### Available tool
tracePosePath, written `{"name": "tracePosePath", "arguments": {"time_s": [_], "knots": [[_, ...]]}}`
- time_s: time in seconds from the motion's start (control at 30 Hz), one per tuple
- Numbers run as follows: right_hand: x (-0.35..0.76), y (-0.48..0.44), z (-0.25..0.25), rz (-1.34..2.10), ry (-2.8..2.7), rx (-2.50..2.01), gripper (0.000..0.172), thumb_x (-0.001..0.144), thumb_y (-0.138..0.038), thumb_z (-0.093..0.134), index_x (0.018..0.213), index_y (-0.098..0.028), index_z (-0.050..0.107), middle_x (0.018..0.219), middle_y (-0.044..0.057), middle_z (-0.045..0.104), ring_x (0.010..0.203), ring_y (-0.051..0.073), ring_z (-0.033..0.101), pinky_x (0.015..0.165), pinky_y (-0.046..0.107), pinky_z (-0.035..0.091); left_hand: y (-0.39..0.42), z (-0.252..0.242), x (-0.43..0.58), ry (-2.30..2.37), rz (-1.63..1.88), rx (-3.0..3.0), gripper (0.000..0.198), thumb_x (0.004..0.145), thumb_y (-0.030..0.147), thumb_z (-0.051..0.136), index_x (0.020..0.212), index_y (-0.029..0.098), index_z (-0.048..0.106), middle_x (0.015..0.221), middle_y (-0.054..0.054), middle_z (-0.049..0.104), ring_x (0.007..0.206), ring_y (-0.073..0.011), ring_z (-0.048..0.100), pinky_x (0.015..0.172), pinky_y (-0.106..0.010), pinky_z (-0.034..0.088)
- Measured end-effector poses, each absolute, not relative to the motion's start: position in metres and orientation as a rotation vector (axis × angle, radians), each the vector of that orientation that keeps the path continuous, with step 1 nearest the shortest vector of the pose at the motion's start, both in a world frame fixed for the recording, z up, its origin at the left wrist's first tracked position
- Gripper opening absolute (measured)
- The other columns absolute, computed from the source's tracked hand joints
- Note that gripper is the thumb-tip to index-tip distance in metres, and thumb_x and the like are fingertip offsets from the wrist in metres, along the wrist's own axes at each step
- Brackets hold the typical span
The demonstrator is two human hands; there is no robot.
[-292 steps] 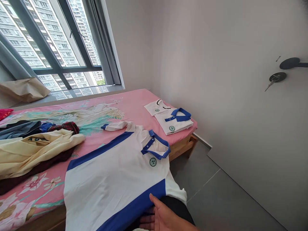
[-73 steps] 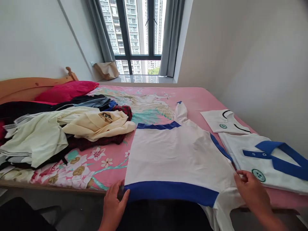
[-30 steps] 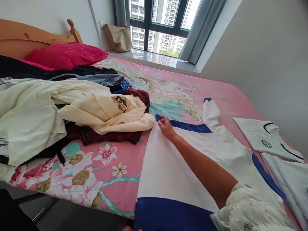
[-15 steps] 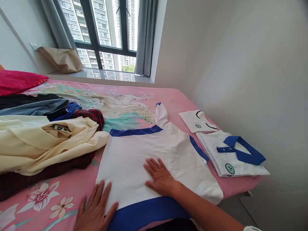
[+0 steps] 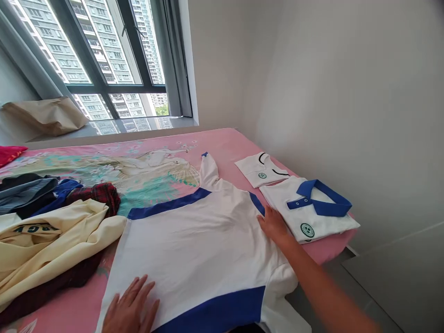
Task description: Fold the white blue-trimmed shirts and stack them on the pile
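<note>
A white polo shirt with blue side bands (image 5: 197,245) lies back-up and spread flat on the pink floral bed (image 5: 222,143). My left hand (image 5: 130,307) rests flat on its near left corner, fingers stretched out. My right hand (image 5: 272,225) lies open on the shirt's right end, at the collar side, fingers flat. One sleeve (image 5: 207,167) points toward the window. Right beside my right hand sits a folded white polo with a blue collar (image 5: 310,210), and behind it a smaller folded white shirt with black trim (image 5: 262,169).
A heap of unfolded clothes, cream, dark red plaid, blue and grey (image 5: 52,226), covers the bed's left side. A brown paper bag (image 5: 45,115) sits on the window ledge. The white wall (image 5: 329,92) runs close along the bed's right edge.
My right hand has slid from the middle of the shirt to its right end near the folded polo. My left hand stays flat at the near left corner. The view has turned right.
</note>
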State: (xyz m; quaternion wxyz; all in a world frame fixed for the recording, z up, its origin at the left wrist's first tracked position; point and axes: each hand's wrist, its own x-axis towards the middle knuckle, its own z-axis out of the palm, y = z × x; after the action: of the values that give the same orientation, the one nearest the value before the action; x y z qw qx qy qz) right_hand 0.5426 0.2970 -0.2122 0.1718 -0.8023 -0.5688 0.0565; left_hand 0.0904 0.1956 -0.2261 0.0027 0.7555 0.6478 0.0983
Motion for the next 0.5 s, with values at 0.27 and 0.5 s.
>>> {"name": "tracePosePath", "arguments": {"time_s": [0.27, 0.5], "knots": [[0.574, 0.285, -0.206, 0.589, -1.312, -2.163, 0.045, 0.072, -0.044, 0.06, 0.105, -0.013, 0.058, 0.103, 0.016, 0.065, 0.097, 0.032, 0.06, 0.082, 0.042, 0.043, 0.275, -0.211, 0.263, 1.462, 0.332, 2.446, 0.049, 0.091, 0.038, 0.031, 0.136, 0.022, 0.041, 0.147, -0.005, 0.033, 0.137, -0.0231, 0.026, 0.112, -0.05, 0.018], [0.519, 0.286, -0.177, 0.633, -1.168, -1.852, 0.03, 0.08, -0.032, 0.048, 0.106, -0.018, 0.054, 0.1, 0.007, 0.066, 0.088, 0.019, 0.062, 0.078, 0.029, 0.048, 0.294, -0.225, 0.274, 1.408, 0.617, 2.054, 0.051, 0.087, 0.045, 0.038, 0.13, 0.019, 0.049, 0.144, -0.007, 0.04, 0.137, -0.0233, 0.026, 0.114, -0.048, 0.002]]}}
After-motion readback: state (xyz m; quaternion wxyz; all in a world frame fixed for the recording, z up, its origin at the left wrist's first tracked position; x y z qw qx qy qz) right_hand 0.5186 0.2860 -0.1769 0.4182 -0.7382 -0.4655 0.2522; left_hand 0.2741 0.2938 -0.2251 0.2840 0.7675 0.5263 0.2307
